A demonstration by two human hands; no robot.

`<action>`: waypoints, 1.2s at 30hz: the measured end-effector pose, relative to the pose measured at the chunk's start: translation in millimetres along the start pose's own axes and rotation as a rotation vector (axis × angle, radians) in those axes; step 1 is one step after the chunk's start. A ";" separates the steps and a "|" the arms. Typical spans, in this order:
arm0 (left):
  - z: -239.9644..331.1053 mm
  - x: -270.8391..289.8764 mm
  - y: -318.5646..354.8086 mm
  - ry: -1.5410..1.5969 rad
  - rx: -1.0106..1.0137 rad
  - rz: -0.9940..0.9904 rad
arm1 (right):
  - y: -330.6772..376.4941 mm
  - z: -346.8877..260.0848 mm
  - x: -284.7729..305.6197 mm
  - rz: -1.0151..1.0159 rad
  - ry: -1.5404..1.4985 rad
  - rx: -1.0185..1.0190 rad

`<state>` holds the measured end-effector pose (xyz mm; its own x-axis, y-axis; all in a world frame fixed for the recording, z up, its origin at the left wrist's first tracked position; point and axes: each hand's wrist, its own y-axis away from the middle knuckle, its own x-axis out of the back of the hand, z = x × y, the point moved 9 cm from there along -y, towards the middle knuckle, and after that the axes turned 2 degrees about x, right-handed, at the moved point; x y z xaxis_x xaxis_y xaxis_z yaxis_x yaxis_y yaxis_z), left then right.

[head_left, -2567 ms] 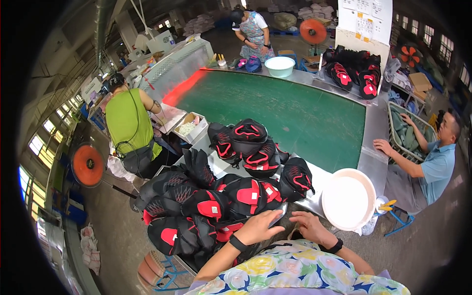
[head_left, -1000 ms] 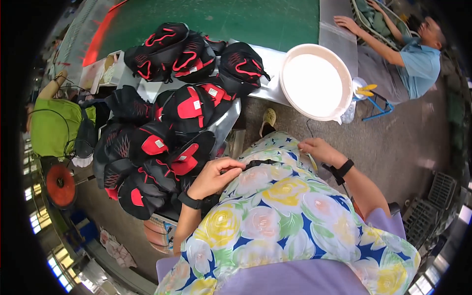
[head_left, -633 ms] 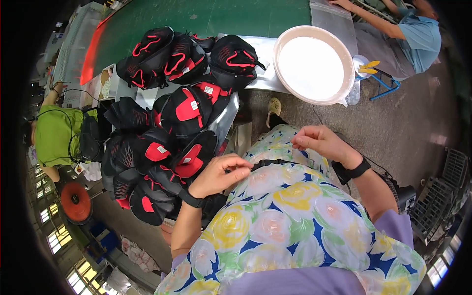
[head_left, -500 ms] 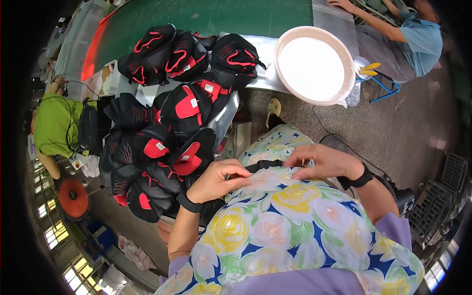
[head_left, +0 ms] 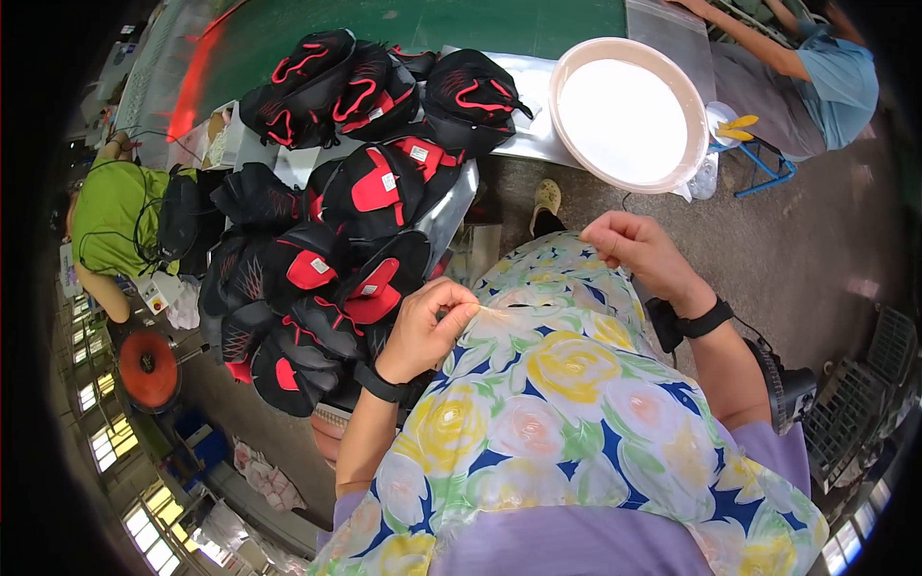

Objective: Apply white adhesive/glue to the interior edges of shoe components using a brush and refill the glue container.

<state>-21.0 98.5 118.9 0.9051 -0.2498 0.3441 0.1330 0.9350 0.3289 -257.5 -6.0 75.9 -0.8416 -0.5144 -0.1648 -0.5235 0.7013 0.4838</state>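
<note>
A floral apron (head_left: pixel 567 384) in yellow, white, green and blue covers my lap. My left hand (head_left: pixel 427 326) is closed in a pinch at the apron's upper left part, with a small fold of it between thumb and finger. My right hand (head_left: pixel 639 254) is raised over the right side of the apron, thumb and fingers pressed together; whatever lies in that pinch is too small to make out. Each wrist wears a black band. Left of my left hand is a heap of black shoe uppers (head_left: pixel 370 192) with red linings and white labels.
Beyond my right hand stands a round pale basin (head_left: pixel 562 91) with a white inside. Yellow-handled scissors (head_left: pixel 738 128) lie beside it. A green belt surface (head_left: pixel 538 21) runs across the back. One person (head_left: pixel 115 221) works at left, another (head_left: pixel 836 86) sits at far right.
My right hand has lifted away from the waist, up and to the right. My left hand has risen slightly. The black strap between them is now mostly covered by the apron.
</note>
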 end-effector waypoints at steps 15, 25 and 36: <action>-38.4 -4.3 -17.4 0.308 0.167 -0.166 | 7.1 33.9 -38.0 -0.108 0.205 -0.171; -37.3 3.5 -14.1 0.278 0.187 -0.138 | -62.1 15.5 -11.0 0.187 0.598 0.068; -23.5 13.6 -25.1 0.107 0.235 -0.225 | 5.0 -41.9 -36.8 -0.498 -0.064 -0.013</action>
<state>-2.5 77.6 94.7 0.9025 -0.4038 0.1500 0.2486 0.7726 0.5843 -223.6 -4.2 120.4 -0.4964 -0.7538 -0.4306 -0.8624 0.3716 0.3437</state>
